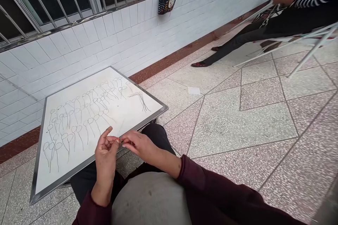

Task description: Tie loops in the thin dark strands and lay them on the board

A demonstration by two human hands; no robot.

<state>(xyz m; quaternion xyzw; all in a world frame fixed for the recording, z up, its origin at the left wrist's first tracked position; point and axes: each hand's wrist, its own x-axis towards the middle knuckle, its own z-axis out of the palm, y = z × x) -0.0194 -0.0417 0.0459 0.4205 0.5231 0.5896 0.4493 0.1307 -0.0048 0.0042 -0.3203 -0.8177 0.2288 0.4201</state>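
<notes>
Over the near edge of the white table (81, 156), my left hand (105, 151) and my right hand (139, 144) meet fingertip to fingertip. Both pinch a thin wire; most of it is hidden by the fingers or too fine to follow. The left index finger points up, apart from the pinch. Rows of thin dark wire loops (58, 146), each with loose tails, lie across the tabletop. Towards the table's right corner rests a bundle of loose wire strands (142, 100), bent in the middle.
Metal trim (165, 107) edges the table, which stands by a white tiled wall (118, 42). A patterned bag (167, 3) hangs from the window bars. At right, another person (264, 35) sits on a chair, hands on some work. A white paper (194, 90) lies on the floor.
</notes>
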